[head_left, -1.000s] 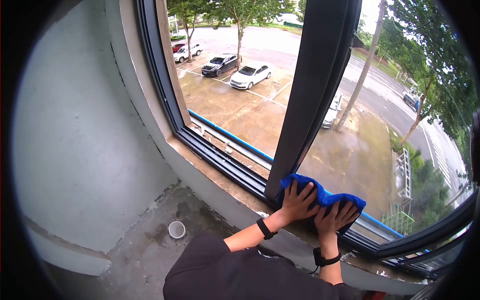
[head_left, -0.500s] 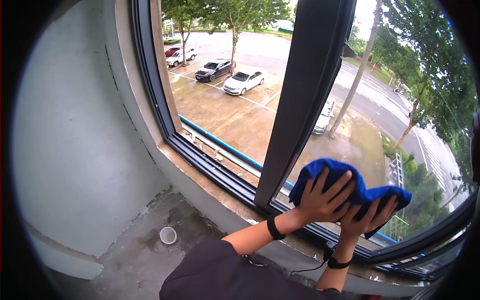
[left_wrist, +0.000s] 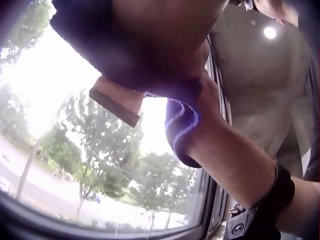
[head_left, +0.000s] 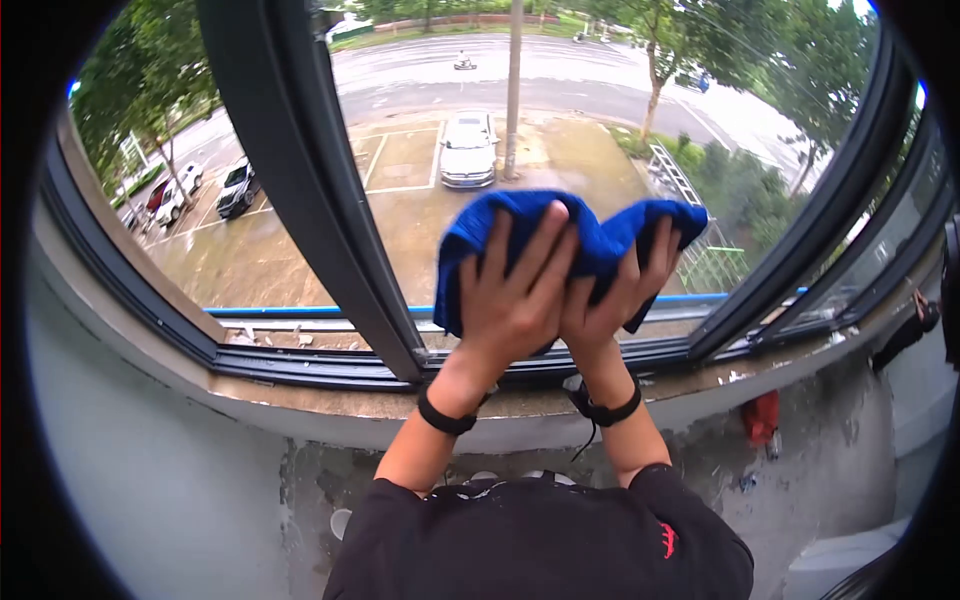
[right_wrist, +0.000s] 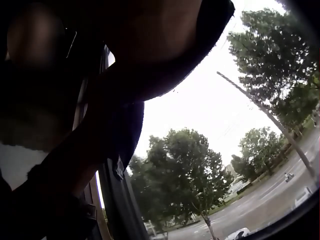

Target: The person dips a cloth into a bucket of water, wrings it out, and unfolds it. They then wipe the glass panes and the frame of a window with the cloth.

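Observation:
A blue cloth point(head_left: 600, 245) lies spread against the window glass point(head_left: 400, 235), bunched into folds along its top edge. My left hand point(head_left: 515, 300) presses it flat with straight, spread fingers. Close beside it, my right hand point(head_left: 615, 300) presses the cloth's right part, its fingers also straight. The heels of both hands nearly meet at the cloth's lower edge. In the left wrist view a fold of the blue cloth point(left_wrist: 182, 122) hangs by the other hand. The right wrist view is dark, with the cloth point(right_wrist: 132, 130) in shadow against the bright glass.
A dark upright frame post point(head_left: 310, 190) stands left of the hands, with another frame bar point(head_left: 800, 210) on the right. Below runs a rough sill point(head_left: 520, 400). A white cup point(head_left: 341, 522) and a red object point(head_left: 762, 417) are on the floor. Parked cars show outside.
Both hands have carried the cloth from the bottom of the pane, beside the post, up and rightward over the glass. The head view has turned to the right.

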`<act>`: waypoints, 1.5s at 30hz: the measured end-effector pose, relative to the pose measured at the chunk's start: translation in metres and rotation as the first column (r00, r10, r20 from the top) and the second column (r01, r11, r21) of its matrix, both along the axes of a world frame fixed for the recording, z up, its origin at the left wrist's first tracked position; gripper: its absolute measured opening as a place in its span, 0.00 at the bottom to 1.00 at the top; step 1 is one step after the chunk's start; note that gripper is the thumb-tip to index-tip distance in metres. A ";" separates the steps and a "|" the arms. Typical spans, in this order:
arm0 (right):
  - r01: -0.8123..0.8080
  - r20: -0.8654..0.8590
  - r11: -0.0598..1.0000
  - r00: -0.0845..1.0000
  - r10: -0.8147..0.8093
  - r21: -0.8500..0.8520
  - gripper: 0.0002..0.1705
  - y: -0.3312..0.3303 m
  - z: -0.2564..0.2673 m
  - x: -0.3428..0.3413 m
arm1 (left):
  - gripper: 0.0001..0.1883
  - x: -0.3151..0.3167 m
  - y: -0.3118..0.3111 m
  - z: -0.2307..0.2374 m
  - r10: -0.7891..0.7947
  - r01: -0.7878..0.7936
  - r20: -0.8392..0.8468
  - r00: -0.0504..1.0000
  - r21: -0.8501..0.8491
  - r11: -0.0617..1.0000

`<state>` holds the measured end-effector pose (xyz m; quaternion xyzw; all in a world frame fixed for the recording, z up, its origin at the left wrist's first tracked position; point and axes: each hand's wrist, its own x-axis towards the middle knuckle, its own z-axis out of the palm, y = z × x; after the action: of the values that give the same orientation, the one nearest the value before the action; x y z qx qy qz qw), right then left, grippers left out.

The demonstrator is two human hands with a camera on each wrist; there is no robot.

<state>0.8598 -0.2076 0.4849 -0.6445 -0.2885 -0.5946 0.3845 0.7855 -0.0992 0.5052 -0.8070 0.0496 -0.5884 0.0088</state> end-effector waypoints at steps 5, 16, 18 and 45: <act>0.082 0.033 0.994 0.996 -0.080 -0.069 0.32 0.010 0.003 0.001 | 0.23 0.004 0.021 -0.011 0.039 -0.040 0.020 0.999 0.040 0.998; 0.042 -0.135 0.807 0.979 -0.150 -0.589 0.27 -0.037 -0.190 -0.007 | 0.24 -0.042 0.031 -0.198 0.174 -0.259 -0.403 0.899 -0.169 0.951; -0.014 -0.118 0.797 0.990 -0.072 -0.604 0.37 -0.038 -0.158 -0.002 | 0.31 -0.043 0.025 -0.171 0.168 -0.274 -0.413 0.895 -0.212 0.938; 0.065 0.027 0.959 0.998 -0.060 -0.274 0.39 0.010 -0.014 -0.003 | 0.22 -0.012 0.038 -0.032 0.269 -0.256 0.096 0.958 -0.128 0.958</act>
<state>0.8564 -0.1975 0.4709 -0.6949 -0.3513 -0.5665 0.2697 0.7732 -0.0612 0.4731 -0.7712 -0.0924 -0.6284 0.0434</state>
